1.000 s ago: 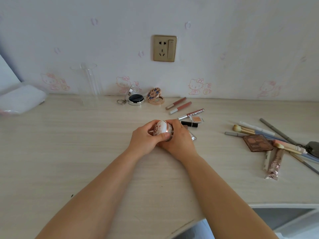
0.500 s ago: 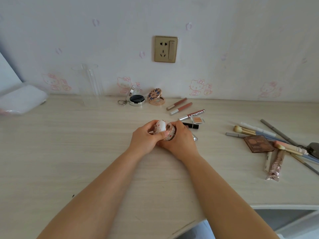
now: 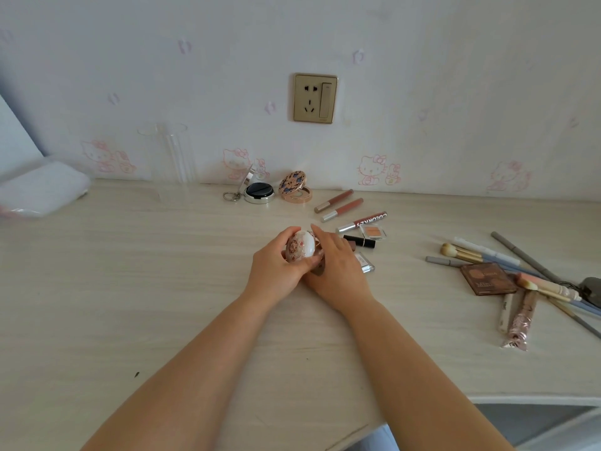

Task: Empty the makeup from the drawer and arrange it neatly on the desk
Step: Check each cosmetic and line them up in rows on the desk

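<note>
Both hands meet at the middle of the desk (image 3: pixel 130 288) around a round white compact (image 3: pixel 300 247) with a floral lid. My left hand (image 3: pixel 276 265) grips the lid, thumb and fingers curled round it. My right hand (image 3: pixel 338 265) holds the compact's base, mostly hidden behind the lid, with fingers lying along it. The lid is lifted partway off the base. Two open compacts, a silver one (image 3: pixel 258 192) and a patterned gold one (image 3: pixel 296 188), stand by the wall. Lip glosses (image 3: pixel 341 206) lie to their right.
Brushes, pencils and a brown palette (image 3: pixel 487 278) lie scattered at the right. A clear acrylic holder (image 3: pixel 169 157) stands by the wall, a white pack (image 3: pixel 42 190) at far left. The open drawer (image 3: pixel 536 421) shows at bottom right.
The compact's lid has been swung open, turned toward the left by my left hand, while my right hand keeps the base. The hands stay in the same spot.
</note>
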